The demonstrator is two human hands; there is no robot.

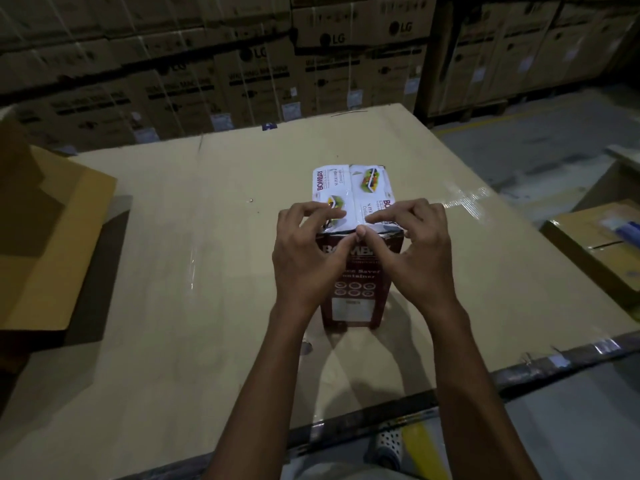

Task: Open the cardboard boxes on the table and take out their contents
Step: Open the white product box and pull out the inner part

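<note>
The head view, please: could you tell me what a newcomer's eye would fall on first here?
Both hands meet mid-table: the left hand and right hand work with curled fingers at the near top edge of a red-and-white printed box. An open brown carton lies at the far left, and stacked LG cartons fill the background.
</note>
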